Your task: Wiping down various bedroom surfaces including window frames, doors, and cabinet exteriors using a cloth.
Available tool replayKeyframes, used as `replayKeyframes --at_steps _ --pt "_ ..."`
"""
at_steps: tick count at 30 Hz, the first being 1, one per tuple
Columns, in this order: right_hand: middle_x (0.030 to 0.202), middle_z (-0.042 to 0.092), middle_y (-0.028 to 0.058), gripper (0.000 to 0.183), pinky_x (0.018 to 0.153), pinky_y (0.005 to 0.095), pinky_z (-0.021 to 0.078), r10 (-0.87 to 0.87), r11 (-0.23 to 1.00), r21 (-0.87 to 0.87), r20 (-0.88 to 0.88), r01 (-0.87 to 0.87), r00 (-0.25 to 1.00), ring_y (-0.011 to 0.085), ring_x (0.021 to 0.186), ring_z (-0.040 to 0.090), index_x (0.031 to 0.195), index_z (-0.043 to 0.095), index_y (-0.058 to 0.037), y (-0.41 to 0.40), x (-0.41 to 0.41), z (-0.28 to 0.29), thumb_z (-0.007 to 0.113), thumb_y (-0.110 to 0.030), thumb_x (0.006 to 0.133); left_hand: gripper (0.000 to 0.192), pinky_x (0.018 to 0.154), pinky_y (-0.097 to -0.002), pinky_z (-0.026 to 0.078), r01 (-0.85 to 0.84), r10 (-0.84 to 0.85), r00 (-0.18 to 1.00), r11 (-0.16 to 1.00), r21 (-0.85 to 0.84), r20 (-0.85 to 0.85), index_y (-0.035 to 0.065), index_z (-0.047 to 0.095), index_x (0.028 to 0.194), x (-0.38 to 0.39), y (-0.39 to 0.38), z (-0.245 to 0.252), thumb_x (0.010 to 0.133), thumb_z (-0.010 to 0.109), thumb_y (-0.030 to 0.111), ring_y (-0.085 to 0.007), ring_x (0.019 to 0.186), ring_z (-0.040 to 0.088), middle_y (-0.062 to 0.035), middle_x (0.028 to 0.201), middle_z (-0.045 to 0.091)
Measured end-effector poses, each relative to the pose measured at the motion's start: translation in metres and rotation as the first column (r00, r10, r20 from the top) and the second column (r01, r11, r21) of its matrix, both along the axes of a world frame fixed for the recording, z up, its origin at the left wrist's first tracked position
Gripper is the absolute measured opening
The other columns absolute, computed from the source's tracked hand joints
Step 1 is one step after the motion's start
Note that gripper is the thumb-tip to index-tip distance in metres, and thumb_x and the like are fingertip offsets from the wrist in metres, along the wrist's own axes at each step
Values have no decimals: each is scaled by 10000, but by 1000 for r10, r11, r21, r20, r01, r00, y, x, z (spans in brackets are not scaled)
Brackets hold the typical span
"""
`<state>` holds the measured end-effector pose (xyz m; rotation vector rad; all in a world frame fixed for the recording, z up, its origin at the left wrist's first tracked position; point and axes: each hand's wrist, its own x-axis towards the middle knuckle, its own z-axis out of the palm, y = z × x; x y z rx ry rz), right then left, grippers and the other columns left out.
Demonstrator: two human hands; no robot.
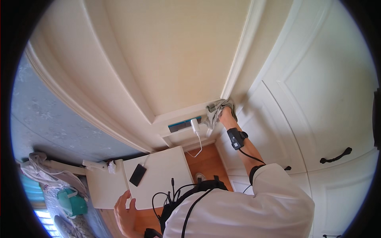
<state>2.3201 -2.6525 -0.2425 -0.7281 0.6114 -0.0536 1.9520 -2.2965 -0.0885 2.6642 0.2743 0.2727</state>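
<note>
A crumpled grey cloth (212, 110) is in my right hand (226, 113), pressed against the lower right corner of a cream wall panel (190, 59). Folds of the cloth cover most of the fingers. Just left of it, a dark socket plate (178, 127) with a blue edge holds a white charger (195, 126), whose white cable (201, 145) hangs down. My left hand (122, 212) is empty, fingers apart, beside the front edge of a white cabinet top (163, 172). On that top lies a black phone (138, 175) with a cable attached.
White wardrobe doors (327, 89) with dark handles (336, 156) rise close on the right. A white box-like object (94, 164) and a crumpled tissue (112, 167) sit on the cabinet's left part. Farther left are a teal bag-like item (71, 202) and bedding. Black cables (172, 193) stick out at my waist.
</note>
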Motion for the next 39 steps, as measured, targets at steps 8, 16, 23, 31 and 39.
replayKeyframes --at_steps 8,16,23,31,39 --pt "984 585 82 291 731 387 468 153 922 -322 -210 -216 966 231 890 563 997 542 -71 17 4 26 445 -311 862 297 621 -321 471 -216 207 972 973 -78 -113 6 567 1033 -12 1 27 737 593 15 -227 776 601 -144 900 614" --pt "962 566 210 245 779 418 411 241 -388 -915 14 110 970 312 878 544 946 547 10 67 -10 12 401 -162 850 273 747 -344 454 -324 310 945 934 -151 -106 -26 564 1009 -54 20 0 744 590 33 -303 839 592 -170 914 605" --pt "1180 445 190 361 940 361 298 656 -311 -950 -190 33 730 286 1098 407 1117 475 -3 216 -71 8 346 -226 864 269 759 -343 456 -383 358 919 910 -157 -167 -35 555 1013 -75 22 2 754 577 33 -307 877 587 -167 935 604" --pt "1043 567 173 323 820 348 417 576 -129 -990 -117 -52 809 265 939 536 1010 579 -27 178 -51 1 402 -228 830 269 737 -340 462 -266 258 962 959 -101 -84 -31 554 1019 -63 33 7 755 572 18 -310 846 591 -168 920 606" --pt "1096 568 139 308 879 302 391 224 -111 -986 -147 -125 963 206 1018 527 1014 575 -6 106 -21 -15 368 -182 868 271 745 -346 462 -313 305 949 942 -119 -81 -20 566 1013 -84 39 -6 746 580 24 -319 855 587 -174 926 604"
